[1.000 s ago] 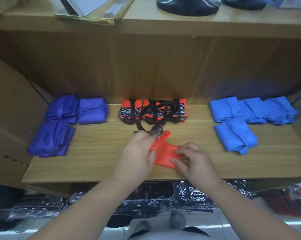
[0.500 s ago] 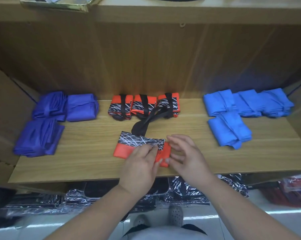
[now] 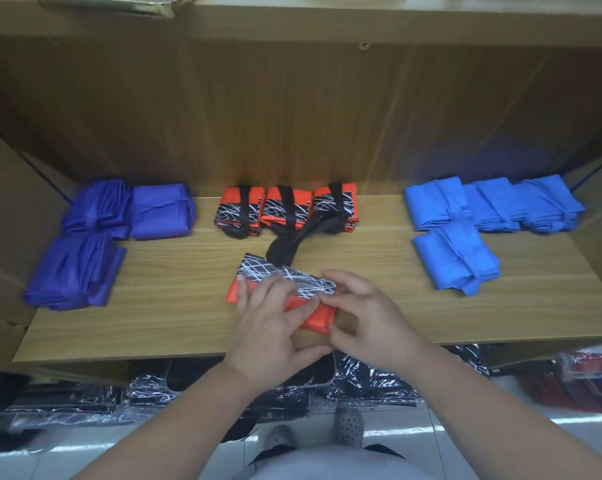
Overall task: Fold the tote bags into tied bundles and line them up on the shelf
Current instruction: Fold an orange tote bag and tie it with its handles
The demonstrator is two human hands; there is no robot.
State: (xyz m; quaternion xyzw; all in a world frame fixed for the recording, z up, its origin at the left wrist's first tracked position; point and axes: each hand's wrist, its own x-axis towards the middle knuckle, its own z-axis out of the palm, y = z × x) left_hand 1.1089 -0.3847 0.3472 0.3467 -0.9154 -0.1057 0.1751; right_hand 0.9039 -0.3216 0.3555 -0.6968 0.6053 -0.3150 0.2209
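Wooden shelf [image 3: 188, 323], seen from above. Left hand [image 3: 275, 327] presses flat, fingers spread, on the folded orange tote bag [image 3: 315, 318] near the shelf's front edge. Right hand [image 3: 375, 320] pinches the bag's right end. Black handles [image 3: 292, 242] trail rearward to three tied orange bundles [image 3: 282, 211] at the back. Purple bundles [image 3: 95, 237] lie at left, blue bundles [image 3: 483, 206] at right.

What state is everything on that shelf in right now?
orange tote bag: folded flat, not yet tied.
black straps: loose, trailing backward.
orange bundles: three, tied, in a row.
purple bundles: three, folded.
blue bundles: four, folded.
left hand: presses flat on bag.
right hand: holds bag's right end.
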